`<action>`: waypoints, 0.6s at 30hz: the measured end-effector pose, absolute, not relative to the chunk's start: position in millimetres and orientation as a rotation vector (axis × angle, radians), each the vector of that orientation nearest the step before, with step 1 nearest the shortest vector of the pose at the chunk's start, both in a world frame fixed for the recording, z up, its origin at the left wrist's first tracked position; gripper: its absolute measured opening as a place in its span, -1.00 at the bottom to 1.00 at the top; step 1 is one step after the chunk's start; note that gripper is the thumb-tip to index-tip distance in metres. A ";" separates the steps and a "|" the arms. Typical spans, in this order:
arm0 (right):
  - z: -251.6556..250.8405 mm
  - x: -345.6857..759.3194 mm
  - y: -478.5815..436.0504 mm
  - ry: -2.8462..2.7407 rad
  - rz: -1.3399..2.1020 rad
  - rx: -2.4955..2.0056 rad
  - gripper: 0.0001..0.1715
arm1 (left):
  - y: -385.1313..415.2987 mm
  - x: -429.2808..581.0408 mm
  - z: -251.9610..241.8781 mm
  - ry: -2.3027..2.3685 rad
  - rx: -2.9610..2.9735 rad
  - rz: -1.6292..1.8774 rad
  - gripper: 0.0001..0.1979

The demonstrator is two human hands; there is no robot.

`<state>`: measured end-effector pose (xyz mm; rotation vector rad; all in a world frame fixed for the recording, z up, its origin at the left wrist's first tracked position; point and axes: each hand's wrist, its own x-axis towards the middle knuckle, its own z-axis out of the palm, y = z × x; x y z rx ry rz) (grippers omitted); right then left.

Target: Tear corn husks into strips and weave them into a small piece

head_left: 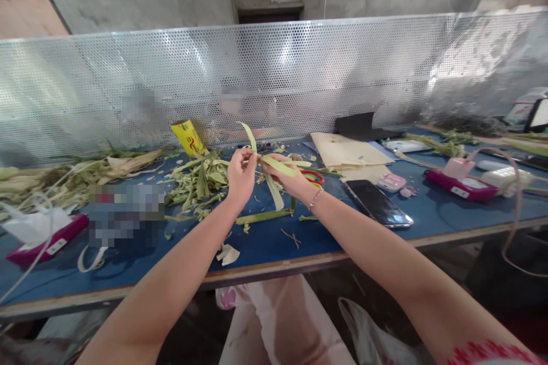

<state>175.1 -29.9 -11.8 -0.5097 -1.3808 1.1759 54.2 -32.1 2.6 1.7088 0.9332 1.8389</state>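
Above the middle of the blue table, my left hand (242, 172) and my right hand (286, 174) meet at the fingertips. Both pinch pale green leaf strips (249, 136), which look like corn husk. One strip end sticks up past my left fingers, another lies across the back of my right hand, and one hangs down between the hands. The exact crossing point is hidden by my fingers. Just left of my left hand lies a pile of green husk scraps (201, 179). Red-handled scissors (314, 175) lie partly hidden behind my right hand.
A black phone (379, 203), a pink case (391, 182) and a magenta power strip (460, 185) lie to the right. Behind them are brown paper sheets (349, 151). A yellow container (188, 137) stands before the perforated metal screen (282, 80). More husks (107, 168) are at left.
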 end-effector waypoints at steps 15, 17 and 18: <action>-11.7 173.8 -28.5 -1.486 1.150 -0.580 -0.47 | -30.0 55.3 1.6 0.935 1.677 1.848 -0.89; -13.5 173.5 -26.4 -1.477 1.142 -0.589 -0.52 | -29.4 55.6 1.1 0.943 1.696 1.835 -0.91; -14.3 173.3 -25.2 -1.467 1.133 -0.590 -0.54 | -29.0 55.5 0.8 0.954 1.713 1.823 -0.92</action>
